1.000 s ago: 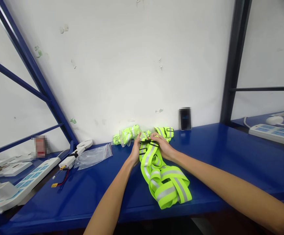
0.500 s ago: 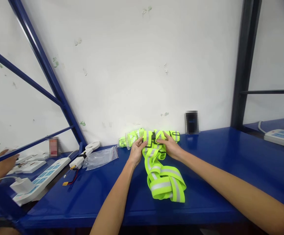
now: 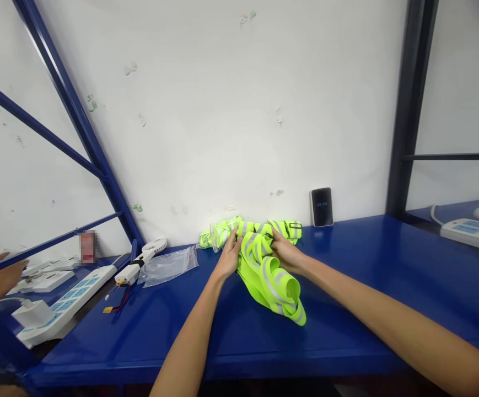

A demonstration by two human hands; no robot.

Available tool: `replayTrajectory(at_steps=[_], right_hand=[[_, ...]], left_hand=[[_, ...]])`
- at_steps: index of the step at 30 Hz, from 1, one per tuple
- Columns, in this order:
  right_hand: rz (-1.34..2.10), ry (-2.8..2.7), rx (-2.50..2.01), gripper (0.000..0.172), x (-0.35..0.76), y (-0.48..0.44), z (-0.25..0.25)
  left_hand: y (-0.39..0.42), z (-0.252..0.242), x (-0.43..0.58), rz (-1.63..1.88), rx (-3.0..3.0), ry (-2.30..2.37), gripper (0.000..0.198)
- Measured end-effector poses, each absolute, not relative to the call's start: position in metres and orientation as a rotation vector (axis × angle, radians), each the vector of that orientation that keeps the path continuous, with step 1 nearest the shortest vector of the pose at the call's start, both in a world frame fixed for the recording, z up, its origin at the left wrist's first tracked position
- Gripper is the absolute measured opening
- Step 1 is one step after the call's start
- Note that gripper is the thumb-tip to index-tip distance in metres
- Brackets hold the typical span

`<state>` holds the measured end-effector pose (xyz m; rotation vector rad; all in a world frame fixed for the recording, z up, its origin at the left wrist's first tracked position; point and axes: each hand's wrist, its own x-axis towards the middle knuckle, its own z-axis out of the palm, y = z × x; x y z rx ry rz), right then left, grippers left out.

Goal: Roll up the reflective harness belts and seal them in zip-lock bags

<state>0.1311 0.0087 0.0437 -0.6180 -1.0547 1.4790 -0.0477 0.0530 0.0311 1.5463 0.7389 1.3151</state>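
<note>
Between my hands is a bunched neon-yellow reflective strap (image 3: 270, 275) with silver stripes, its loose loops hanging down toward the blue tabletop. My left hand (image 3: 230, 256) grips its left side, thumb toward me. On the right side my right hand (image 3: 286, 251) is closed around the upper part, its fingertips partly hidden behind the strap. Behind, along the wall, lie more folded neon-yellow reflective straps (image 3: 222, 230), some in clear plastic. A black buckle (image 3: 295, 225) shows at their right end.
Left on the blue table (image 3: 359, 275) lie a clear plastic bag (image 3: 171, 267), a white handheld fan (image 3: 155, 246) and a white battery pack with wires (image 3: 129, 274). A small screen device (image 3: 322, 207) leans on the wall. A power strip (image 3: 68, 306) and another person's hand (image 3: 3, 278) are at far left.
The strap has been turned over and gathered up between my hands; its lower loops have lifted and swung. The buckle part that faced me is now out of sight.
</note>
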Motion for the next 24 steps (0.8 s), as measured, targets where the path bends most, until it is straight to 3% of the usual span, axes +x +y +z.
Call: replayTrajectory(at_steps=[5,8,10,14,16,19,22,24], right_hand=[[1.572,-1.090,-0.452,0.023,0.135,0.007,0.046],[1.631,-1.072,-0.453,0.030,0.135,0.008,0.047],[1.560,-1.028,-0.488,0.026,0.133,0.010,0.045],[1.346,-1.055,-0.570,0.023,0.131,0.015,0.038],[1.253,-1.105,-0.598,0.027,0.133,0.018,0.035],[1.152,-1.108,-0.604,0.052,0.136,0.022,0.032],[1.191,-1.134,-0.591,0.076,0.140,0.024,0.032],[1.252,-1.195,-0.564,0.079,0.142,0.023,0.034]], left_hand=[[0.051,0.032,-0.045,1.256,1.490,0.659,0.058],[0.049,0.034,-0.042,1.269,1.484,0.652,0.058],[0.047,0.033,-0.041,1.250,1.476,0.652,0.061],[0.043,0.028,-0.037,1.227,1.477,0.624,0.080],[0.042,0.025,-0.035,1.238,1.478,0.603,0.089],[0.042,0.022,-0.030,1.219,1.526,0.598,0.090],[0.041,0.022,-0.023,1.188,1.574,0.612,0.078],[0.041,0.021,-0.020,1.150,1.560,0.611,0.067]])
